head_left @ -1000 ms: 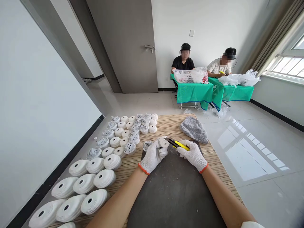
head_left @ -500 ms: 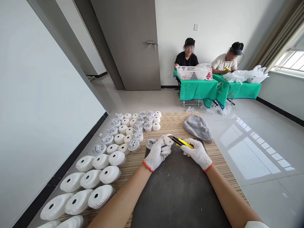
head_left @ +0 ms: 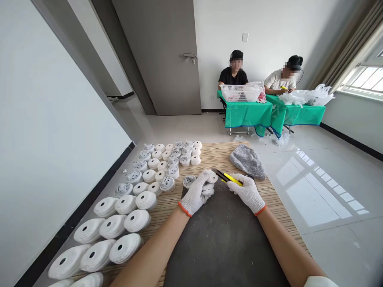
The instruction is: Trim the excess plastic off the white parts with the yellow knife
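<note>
My left hand [head_left: 196,194], in a white knitted glove with an orange cuff, is closed on a small white round piece [head_left: 213,178] with a hole in its face. My right hand [head_left: 247,192], gloved the same way, grips a yellow and black utility knife [head_left: 232,179]. The blade points left and reaches the upper edge of the round piece; whether it cuts in is too small to tell. Both hands are above a dark grey mat [head_left: 224,243]. Just beyond my left hand stands a round white part with a grey, detailed top [head_left: 189,181].
Rows of white round parts [head_left: 137,220] with centre holes fill the left of the slatted table [head_left: 214,153], some showing grey tops. A grey cloth [head_left: 247,161] lies at the back right. Two people sit behind green-covered tables [head_left: 248,115] holding a white basket [head_left: 239,93] and plastic bags.
The whole view has shifted slightly. Both hands keep nearly the same pose, with the knife blade still against the round piece's upper edge.
</note>
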Action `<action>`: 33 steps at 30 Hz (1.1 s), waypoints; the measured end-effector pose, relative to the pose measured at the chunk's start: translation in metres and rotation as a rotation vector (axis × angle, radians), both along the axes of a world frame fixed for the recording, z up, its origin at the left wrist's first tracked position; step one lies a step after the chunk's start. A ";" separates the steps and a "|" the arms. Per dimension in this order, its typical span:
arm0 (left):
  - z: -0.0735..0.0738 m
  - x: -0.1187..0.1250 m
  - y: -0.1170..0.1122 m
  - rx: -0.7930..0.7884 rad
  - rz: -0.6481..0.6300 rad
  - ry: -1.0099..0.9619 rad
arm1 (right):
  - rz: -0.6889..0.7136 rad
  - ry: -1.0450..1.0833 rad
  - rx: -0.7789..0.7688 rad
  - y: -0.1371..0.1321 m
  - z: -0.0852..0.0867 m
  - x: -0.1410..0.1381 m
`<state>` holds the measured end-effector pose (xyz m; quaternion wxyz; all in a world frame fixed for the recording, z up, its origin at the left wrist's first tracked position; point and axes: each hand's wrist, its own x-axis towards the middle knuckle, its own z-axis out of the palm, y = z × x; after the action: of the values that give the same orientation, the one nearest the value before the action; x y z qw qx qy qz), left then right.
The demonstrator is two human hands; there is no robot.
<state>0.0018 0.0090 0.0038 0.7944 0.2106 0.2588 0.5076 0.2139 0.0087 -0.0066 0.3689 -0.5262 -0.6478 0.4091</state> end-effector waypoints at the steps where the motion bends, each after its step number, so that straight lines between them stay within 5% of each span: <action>1: 0.000 0.000 0.000 0.012 0.016 0.024 | -0.011 -0.012 0.022 0.000 0.000 0.000; 8: -0.002 0.002 -0.002 0.083 0.114 0.048 | -0.118 -0.066 0.064 0.001 0.000 0.000; 19: -0.007 0.001 -0.007 0.196 -0.041 0.207 | -0.068 0.011 -0.043 0.001 0.000 -0.002; 33: -0.006 0.002 -0.007 0.159 0.003 0.175 | -0.031 0.040 -0.070 0.000 0.002 -0.001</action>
<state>0.0036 0.0016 -0.0019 0.7486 0.3163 0.2864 0.5074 0.2134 0.0082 -0.0043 0.3693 -0.5405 -0.6173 0.4363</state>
